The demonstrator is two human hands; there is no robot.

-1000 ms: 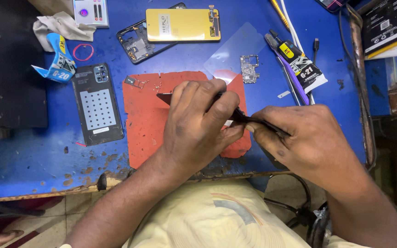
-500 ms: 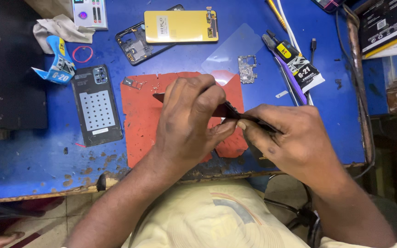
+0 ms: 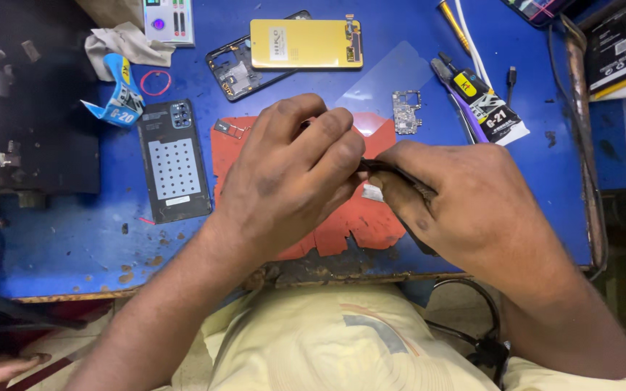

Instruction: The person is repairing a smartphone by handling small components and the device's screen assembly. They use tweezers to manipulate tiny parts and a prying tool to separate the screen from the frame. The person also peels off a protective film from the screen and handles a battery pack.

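We see the left hand (image 3: 284, 181) curled nearly closed over the red mat (image 3: 342, 221) on the blue tabletop (image 3: 74, 239), its fingertips pinched on a small dark part that is mostly hidden beneath them. The right hand (image 3: 472, 210) is likewise closed, gripping dark tweezers (image 3: 393, 174) whose tip meets the left fingertips, just above a small pale piece (image 3: 372, 192); a black phone back cover (image 3: 174, 159) lies left of the mat

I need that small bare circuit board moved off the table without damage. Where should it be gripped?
Pinch the circuit board by its two long outer edges, coming straight down from above: it lies flat, apart from the hands, with free table around it.
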